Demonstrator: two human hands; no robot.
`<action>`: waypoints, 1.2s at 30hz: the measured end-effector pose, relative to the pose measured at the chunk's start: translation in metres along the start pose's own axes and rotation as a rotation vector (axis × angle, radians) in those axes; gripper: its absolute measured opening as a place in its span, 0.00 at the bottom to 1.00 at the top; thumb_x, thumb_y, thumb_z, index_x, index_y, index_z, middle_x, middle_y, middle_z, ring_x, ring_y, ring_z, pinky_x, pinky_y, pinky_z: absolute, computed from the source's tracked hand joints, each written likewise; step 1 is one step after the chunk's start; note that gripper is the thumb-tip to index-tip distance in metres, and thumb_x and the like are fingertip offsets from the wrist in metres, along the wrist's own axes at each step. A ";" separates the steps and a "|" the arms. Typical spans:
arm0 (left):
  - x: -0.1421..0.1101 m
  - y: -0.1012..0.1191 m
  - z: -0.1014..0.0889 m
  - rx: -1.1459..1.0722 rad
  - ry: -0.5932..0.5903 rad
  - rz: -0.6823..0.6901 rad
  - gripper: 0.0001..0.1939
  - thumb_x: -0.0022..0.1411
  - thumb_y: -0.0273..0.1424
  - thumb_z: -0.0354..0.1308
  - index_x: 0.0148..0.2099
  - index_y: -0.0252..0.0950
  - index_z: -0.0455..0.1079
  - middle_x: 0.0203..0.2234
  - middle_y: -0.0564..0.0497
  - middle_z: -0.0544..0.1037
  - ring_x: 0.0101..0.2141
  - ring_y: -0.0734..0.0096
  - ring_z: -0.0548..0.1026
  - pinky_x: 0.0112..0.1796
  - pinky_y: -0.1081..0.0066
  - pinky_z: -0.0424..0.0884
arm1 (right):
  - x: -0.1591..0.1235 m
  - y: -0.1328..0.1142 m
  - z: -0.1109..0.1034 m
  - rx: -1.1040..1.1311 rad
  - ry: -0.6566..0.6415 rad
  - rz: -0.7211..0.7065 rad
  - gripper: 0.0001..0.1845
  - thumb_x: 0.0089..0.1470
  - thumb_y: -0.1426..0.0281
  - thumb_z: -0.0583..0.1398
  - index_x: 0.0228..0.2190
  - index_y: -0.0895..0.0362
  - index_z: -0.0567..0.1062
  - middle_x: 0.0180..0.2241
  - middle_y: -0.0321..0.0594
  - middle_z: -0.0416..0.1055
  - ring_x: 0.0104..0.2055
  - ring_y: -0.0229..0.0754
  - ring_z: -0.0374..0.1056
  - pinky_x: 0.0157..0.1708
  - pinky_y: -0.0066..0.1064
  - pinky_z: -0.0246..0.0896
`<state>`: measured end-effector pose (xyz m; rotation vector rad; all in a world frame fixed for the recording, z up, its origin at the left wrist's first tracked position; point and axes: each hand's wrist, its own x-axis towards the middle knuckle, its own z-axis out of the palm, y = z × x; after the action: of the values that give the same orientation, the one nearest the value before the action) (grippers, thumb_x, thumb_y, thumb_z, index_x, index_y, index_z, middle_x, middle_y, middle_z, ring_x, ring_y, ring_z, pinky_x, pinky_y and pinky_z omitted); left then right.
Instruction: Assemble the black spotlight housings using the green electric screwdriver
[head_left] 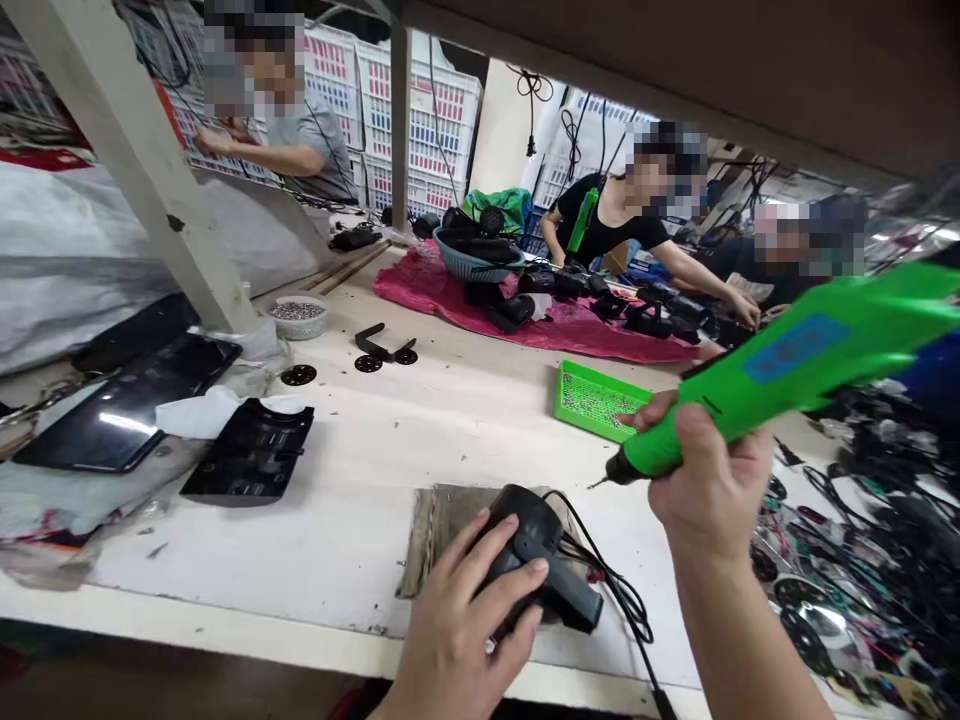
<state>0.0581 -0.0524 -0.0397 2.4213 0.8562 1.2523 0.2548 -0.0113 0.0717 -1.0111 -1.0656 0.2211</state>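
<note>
My left hand (472, 610) is closed over a black hair dryer (525, 520), with its fingers spread across the body and pressing it down. The dryer lies on a worn cardboard pad (435, 510), its short handle pointing right. A black cord (637, 610) loops out beside it. In my right hand (709, 470) is a green electric screwdriver (750, 370), held tilted above the table. Its thin bit points down and left, apart from the dryer. Behind the screwdriver stands a green tray (592, 400) of small screws, with fingers partly hidden at its right end.
A black curved shell (255, 450) and glossy dark panel (135, 400) lie left. Behind are black discs (298, 375), a bracket (382, 345) and a bowl of small metal parts (298, 318). Tangled cables (847, 580) crowd the right. Co-workers sit across, near a blue basket (472, 265).
</note>
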 end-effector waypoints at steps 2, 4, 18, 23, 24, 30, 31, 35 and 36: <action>0.000 0.001 0.000 -0.018 0.009 -0.002 0.17 0.60 0.25 0.56 0.52 0.40 0.69 0.54 0.43 0.71 0.57 0.52 0.66 0.46 0.51 0.76 | -0.007 -0.023 0.006 0.093 -0.002 -0.004 0.10 0.50 0.66 0.63 0.37 0.51 0.74 0.21 0.31 0.67 0.23 0.37 0.63 0.25 0.32 0.63; 0.001 0.001 0.000 -0.048 0.012 -0.021 0.17 0.60 0.25 0.57 0.51 0.40 0.69 0.54 0.43 0.71 0.57 0.52 0.65 0.47 0.51 0.76 | -0.014 -0.047 0.012 0.180 -0.011 0.103 0.14 0.47 0.64 0.65 0.39 0.50 0.75 0.19 0.30 0.65 0.22 0.37 0.60 0.22 0.30 0.61; -0.001 0.001 0.000 -0.112 0.013 -0.051 0.18 0.59 0.26 0.59 0.52 0.41 0.68 0.56 0.45 0.69 0.58 0.54 0.63 0.51 0.51 0.72 | -0.046 -0.055 0.048 0.256 -0.327 0.141 0.14 0.53 0.66 0.64 0.43 0.53 0.75 0.26 0.35 0.70 0.26 0.38 0.65 0.25 0.34 0.61; -0.003 0.001 0.001 -0.134 0.011 -0.064 0.18 0.60 0.26 0.58 0.52 0.42 0.68 0.55 0.46 0.69 0.57 0.55 0.63 0.51 0.51 0.72 | -0.052 -0.051 0.045 0.191 -0.355 0.156 0.09 0.54 0.65 0.64 0.39 0.52 0.77 0.26 0.35 0.68 0.27 0.39 0.65 0.27 0.36 0.62; -0.003 0.001 0.002 -0.137 0.008 -0.066 0.18 0.60 0.26 0.58 0.53 0.42 0.68 0.56 0.46 0.68 0.58 0.55 0.63 0.51 0.51 0.71 | -0.052 -0.051 0.045 0.181 -0.354 0.162 0.09 0.54 0.64 0.64 0.38 0.52 0.77 0.26 0.35 0.68 0.27 0.39 0.66 0.27 0.36 0.63; -0.004 0.002 0.001 -0.143 -0.002 -0.082 0.18 0.60 0.26 0.58 0.52 0.43 0.68 0.56 0.48 0.68 0.58 0.57 0.62 0.52 0.52 0.71 | -0.053 -0.049 0.049 0.211 -0.356 0.186 0.15 0.54 0.65 0.64 0.45 0.50 0.74 0.27 0.34 0.70 0.26 0.38 0.66 0.27 0.35 0.63; -0.004 0.002 0.001 -0.143 -0.001 -0.083 0.18 0.60 0.26 0.58 0.52 0.43 0.68 0.56 0.48 0.68 0.57 0.56 0.63 0.52 0.52 0.71 | -0.053 -0.049 0.049 0.214 -0.361 0.182 0.13 0.54 0.66 0.63 0.43 0.50 0.75 0.27 0.34 0.70 0.26 0.38 0.66 0.27 0.35 0.63; -0.004 0.003 0.001 -0.122 0.001 -0.068 0.18 0.59 0.27 0.59 0.51 0.43 0.69 0.54 0.47 0.70 0.56 0.54 0.64 0.50 0.51 0.73 | -0.052 -0.048 0.046 0.152 -0.376 0.166 0.13 0.54 0.65 0.64 0.43 0.50 0.74 0.24 0.33 0.67 0.25 0.38 0.66 0.25 0.35 0.62; -0.004 0.004 0.002 -0.114 0.004 -0.063 0.17 0.59 0.27 0.59 0.51 0.42 0.69 0.54 0.47 0.70 0.56 0.54 0.65 0.49 0.50 0.73 | -0.052 -0.047 0.045 0.131 -0.376 0.170 0.15 0.53 0.64 0.64 0.44 0.50 0.74 0.24 0.33 0.66 0.25 0.38 0.65 0.25 0.35 0.62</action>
<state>0.0593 -0.0573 -0.0414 2.2861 0.8326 1.2486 0.1780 -0.0424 0.0807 -0.9629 -1.2849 0.6313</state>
